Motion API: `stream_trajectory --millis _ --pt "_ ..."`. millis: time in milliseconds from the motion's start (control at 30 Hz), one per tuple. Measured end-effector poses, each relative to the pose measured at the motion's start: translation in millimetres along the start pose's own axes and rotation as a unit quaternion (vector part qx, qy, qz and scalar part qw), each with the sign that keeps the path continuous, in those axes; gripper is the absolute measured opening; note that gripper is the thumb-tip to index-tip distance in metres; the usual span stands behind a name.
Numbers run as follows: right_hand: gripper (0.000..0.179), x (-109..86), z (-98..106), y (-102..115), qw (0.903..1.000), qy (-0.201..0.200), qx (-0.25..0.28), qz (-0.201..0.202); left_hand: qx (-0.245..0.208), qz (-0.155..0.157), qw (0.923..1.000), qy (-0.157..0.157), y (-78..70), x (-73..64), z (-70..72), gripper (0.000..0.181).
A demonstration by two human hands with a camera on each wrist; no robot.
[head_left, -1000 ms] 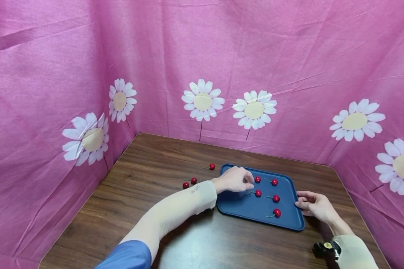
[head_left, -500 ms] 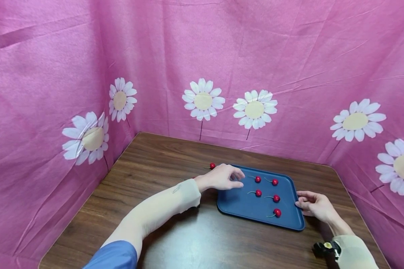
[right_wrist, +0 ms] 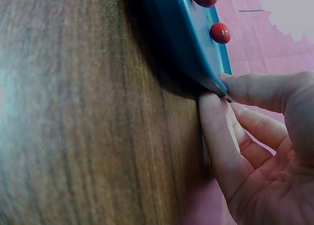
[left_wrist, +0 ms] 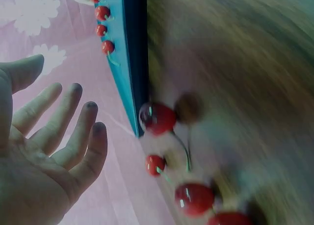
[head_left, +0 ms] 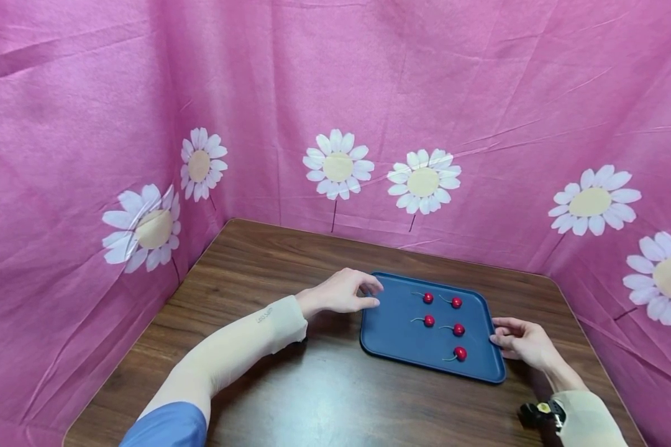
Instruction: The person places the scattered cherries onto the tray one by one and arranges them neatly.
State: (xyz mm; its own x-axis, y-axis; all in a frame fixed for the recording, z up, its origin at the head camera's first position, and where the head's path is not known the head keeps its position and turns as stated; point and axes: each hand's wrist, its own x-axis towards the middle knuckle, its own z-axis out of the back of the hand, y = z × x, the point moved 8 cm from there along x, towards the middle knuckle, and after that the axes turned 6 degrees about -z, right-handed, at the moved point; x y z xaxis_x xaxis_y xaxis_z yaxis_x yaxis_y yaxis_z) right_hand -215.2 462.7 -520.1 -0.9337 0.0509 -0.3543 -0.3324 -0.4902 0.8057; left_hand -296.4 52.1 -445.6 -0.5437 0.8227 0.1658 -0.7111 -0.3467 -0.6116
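Steady tray [head_left: 391, 335] firmly, pinched at 3 o'clock in right hand [head_left: 528, 344]. With left hand [head_left: 341, 292], empty, fingers loosely parted at 10 o'clock, avoid nudging loose cherries [left_wrist: 195, 199] beside tray or five cherries [head_left: 458, 330] inside.

1. Head: above and behind the left hand [head_left: 341, 292] and right hand [head_left: 528, 341], facing forward and down, farthest off.
2. Left wrist: close on the left hand's palm side, facing past its fingertips.
3. Right wrist: close to the right hand, facing past its fingers.
4. All share the tray [head_left: 391, 329] between the hands.
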Motion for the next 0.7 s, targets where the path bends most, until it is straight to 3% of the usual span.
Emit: stream_trajectory --millis 300,700 --pt "0.064 0.4 1 0 1.0 -0.002 0.004 0.003 -0.022 0.04 0.9975 -0.054 17.9 -25.9 27.6 0.031" --pt "0.064 0.9 0 0 0.9999 0.001 0.011 0.002 -0.01 0.088 0.9928 -0.081 58.4 -74.3 50.3 0.032"
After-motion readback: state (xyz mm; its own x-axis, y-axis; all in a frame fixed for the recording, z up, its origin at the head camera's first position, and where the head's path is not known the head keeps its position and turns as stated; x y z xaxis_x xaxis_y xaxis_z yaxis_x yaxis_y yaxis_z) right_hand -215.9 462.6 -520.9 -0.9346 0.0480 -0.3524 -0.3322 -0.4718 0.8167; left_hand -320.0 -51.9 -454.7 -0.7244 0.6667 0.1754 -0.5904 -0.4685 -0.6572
